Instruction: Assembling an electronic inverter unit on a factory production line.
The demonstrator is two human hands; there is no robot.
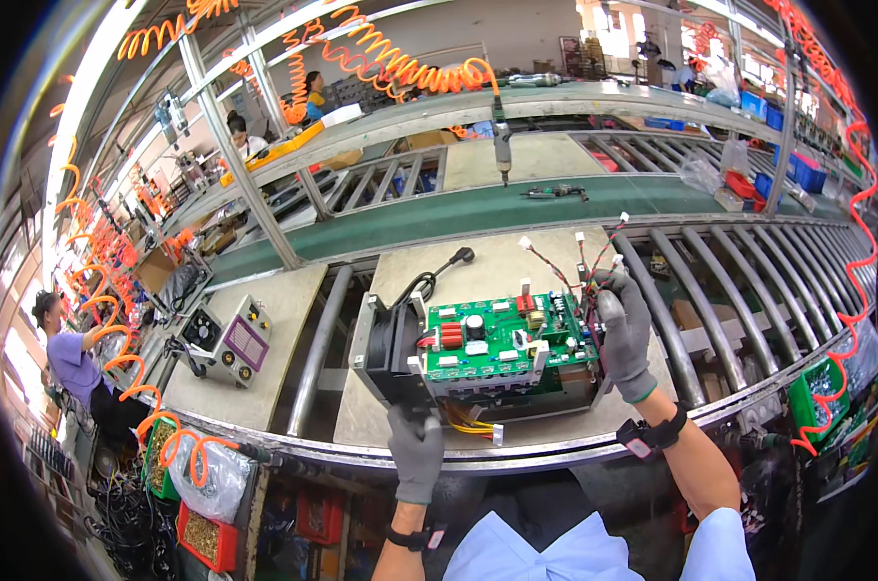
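Observation:
An uncased power unit with a green circuit board (502, 334) on top lies on a pale work board (400, 266) in front of me. A black fan housing (393, 349) forms its left end. My left hand (416, 453), in a grey glove, curls against the near lower corner of that housing; its fingertips are partly hidden. My right hand (625, 334), also gloved, closes around the unit's right end, beside a bundle of thin wires (586, 276) with white plugs. A black power cord (429, 283) lies behind the fan. Yellow wires (470, 422) with a white connector hang at the near side.
At left, a finished-looking metal-cased machine (228, 341) stands on another board. Steel rollers (715, 310) run to the right. An electric screwdriver (502, 145) hangs above the green belt (362, 228). Screw bins (207, 537) sit low at left. Another person (76, 363) stands far left.

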